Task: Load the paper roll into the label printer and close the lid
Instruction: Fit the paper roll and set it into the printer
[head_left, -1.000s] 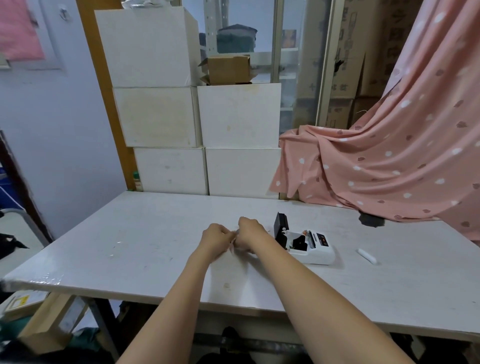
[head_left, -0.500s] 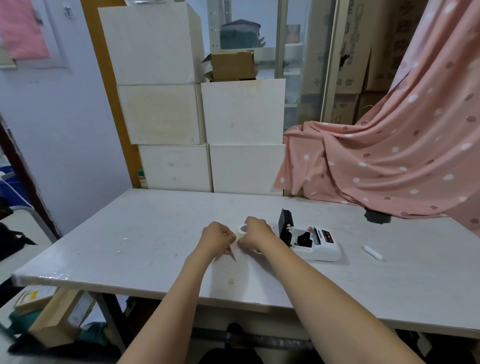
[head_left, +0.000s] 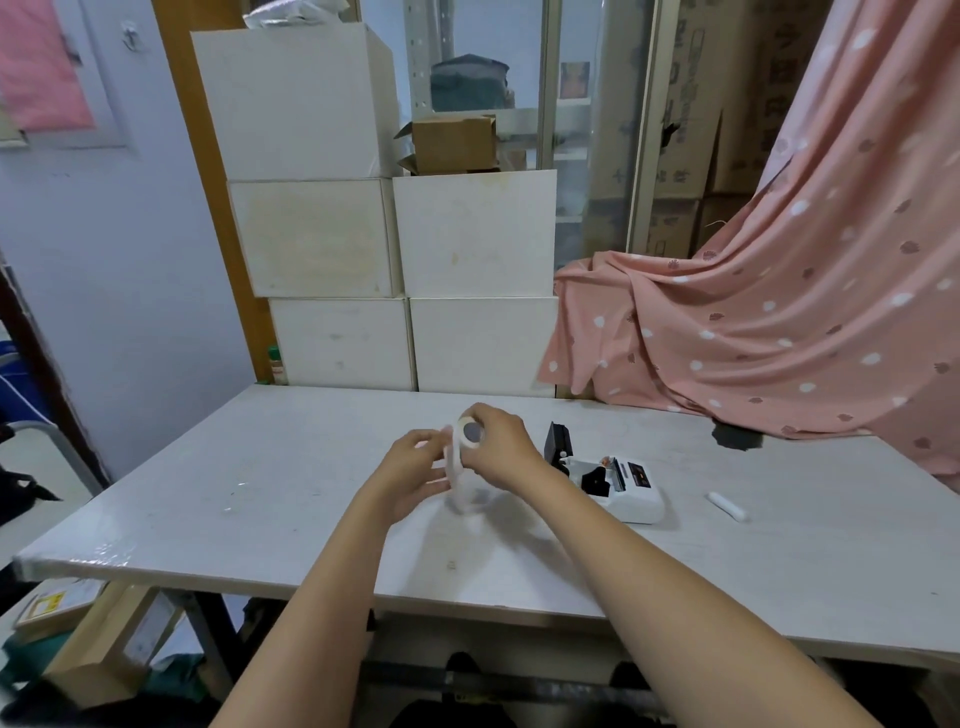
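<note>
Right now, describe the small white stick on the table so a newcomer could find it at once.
Start at the white table, then find the label printer with its black lid up, right of the hands. Just past it, further right, lies the small white stick, alone on bare tabletop. It is a plain capsule-shaped piece, far smaller than the printer.

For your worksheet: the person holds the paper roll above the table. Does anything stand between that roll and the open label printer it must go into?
Nothing visible does. The paper roll is in the right hand, with the left hand at its loose strip. The label printer sits just right of the hands, lid upright, with only bare table between.
</note>
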